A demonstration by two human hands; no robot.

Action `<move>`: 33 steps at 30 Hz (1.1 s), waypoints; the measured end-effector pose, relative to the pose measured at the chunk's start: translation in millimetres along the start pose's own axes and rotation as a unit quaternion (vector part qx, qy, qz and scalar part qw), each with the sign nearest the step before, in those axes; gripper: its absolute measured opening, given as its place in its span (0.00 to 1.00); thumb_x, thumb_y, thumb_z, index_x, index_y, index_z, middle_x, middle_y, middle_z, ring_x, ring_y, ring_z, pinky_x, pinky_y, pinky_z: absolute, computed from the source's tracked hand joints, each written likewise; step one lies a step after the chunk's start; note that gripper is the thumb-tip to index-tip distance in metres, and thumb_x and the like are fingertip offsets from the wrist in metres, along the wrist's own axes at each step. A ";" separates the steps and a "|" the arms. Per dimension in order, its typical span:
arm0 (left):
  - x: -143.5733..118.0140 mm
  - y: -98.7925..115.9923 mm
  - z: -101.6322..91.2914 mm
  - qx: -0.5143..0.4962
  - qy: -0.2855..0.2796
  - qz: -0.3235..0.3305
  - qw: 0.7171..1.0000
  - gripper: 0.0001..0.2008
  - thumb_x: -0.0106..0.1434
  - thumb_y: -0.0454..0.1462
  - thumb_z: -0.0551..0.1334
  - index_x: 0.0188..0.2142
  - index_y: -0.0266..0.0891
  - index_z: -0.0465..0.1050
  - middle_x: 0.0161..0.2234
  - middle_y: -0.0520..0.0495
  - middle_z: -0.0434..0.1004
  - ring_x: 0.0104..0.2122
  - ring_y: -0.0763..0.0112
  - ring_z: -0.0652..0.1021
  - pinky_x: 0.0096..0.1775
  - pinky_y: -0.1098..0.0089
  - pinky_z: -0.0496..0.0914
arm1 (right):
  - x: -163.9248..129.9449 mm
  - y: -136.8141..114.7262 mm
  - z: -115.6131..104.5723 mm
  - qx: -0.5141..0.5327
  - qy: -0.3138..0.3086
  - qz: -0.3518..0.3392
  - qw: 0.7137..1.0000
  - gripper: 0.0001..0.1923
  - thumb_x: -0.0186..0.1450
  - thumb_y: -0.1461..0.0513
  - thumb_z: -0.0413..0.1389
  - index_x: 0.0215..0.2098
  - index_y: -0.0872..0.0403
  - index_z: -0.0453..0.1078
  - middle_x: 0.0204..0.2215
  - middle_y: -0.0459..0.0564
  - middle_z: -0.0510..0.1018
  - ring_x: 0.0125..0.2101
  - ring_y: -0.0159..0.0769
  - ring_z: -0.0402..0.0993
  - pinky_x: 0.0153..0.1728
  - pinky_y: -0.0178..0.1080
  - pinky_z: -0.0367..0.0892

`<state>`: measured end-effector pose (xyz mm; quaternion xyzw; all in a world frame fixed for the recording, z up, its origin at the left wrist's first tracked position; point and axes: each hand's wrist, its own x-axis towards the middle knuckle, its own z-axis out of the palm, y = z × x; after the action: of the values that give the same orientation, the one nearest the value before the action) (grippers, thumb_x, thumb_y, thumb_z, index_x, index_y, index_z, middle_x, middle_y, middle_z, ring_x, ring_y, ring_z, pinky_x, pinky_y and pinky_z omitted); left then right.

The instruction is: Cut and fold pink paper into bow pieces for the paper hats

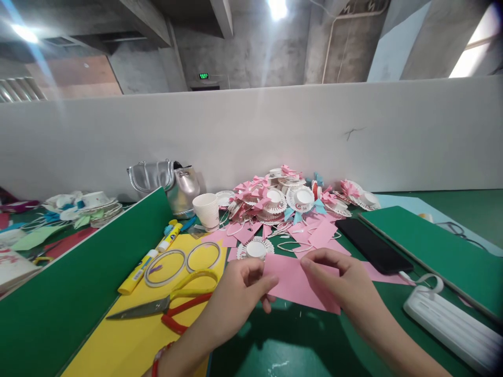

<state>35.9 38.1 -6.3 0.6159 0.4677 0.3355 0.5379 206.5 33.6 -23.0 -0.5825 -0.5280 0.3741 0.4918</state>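
Note:
A rectangular sheet of pink paper [294, 280] is held up between my two hands over the green table. My left hand [247, 285] pinches its left edge between thumb and fingers. With thumb and index finger, my right hand [340, 275] grips it near the upper right. Just behind the sheet lies a small white paper-cup flower with a fringed rim [256, 248]. Left of my left hand, scissors with one yellow and one red handle [173, 302] lie partly spread on yellow paper [129, 335].
Two tape rolls [165, 268] and glue sticks [137, 272] lie at left by a green divider [90, 277]. Stacked paper cups [206, 211] and a heap of pink-bowed cup flowers [275, 199] stand behind. A phone [373, 246] and cabled white power bank [451, 324] lie right.

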 end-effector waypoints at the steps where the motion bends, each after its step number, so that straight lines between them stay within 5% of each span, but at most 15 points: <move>1: -1.6 -0.4 0.4 0.029 0.006 0.003 1.000 0.11 0.55 0.36 0.57 0.17 0.39 0.62 0.15 0.55 0.64 0.16 0.75 0.69 0.21 0.75 0.59 | -0.2 -2.1 -1.2 -0.005 -0.022 -0.019 1.000 0.04 0.50 0.60 0.58 0.20 0.53 0.71 0.22 0.47 0.77 0.27 0.38 0.72 0.29 0.35 0.65; 7: -12.2 1.0 3.6 0.175 0.005 0.088 0.981 0.10 0.58 0.36 0.54 0.20 0.40 0.63 0.20 0.54 0.65 0.22 0.73 0.65 0.23 0.74 0.57 | -3.1 -15.8 0.9 -0.031 -0.175 -0.053 0.983 0.04 0.53 0.62 0.56 0.22 0.52 0.72 0.22 0.46 0.76 0.25 0.34 0.70 0.26 0.35 0.65; 14: -10.3 8.3 5.1 0.117 0.061 0.074 0.988 0.09 0.57 0.37 0.56 0.22 0.39 0.66 0.20 0.53 0.64 0.24 0.72 0.66 0.25 0.74 0.59 | -6.2 -17.0 3.9 0.036 -0.080 -0.004 0.996 0.08 0.53 0.59 0.57 0.19 0.54 0.71 0.19 0.46 0.73 0.24 0.32 0.67 0.25 0.34 0.62; 33: -12.1 10.4 3.6 0.129 0.064 0.033 0.989 0.14 0.57 0.39 0.55 0.17 0.38 0.64 0.18 0.54 0.65 0.22 0.73 0.67 0.25 0.74 0.60 | -8.0 -18.0 6.0 0.039 -0.081 0.018 0.996 0.10 0.54 0.56 0.55 0.21 0.53 0.72 0.22 0.46 0.76 0.26 0.34 0.70 0.26 0.33 0.64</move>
<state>37.4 25.6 4.2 0.6723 0.5203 0.3284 0.4115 195.1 26.1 -7.7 -0.5403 -0.5407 0.4486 0.4631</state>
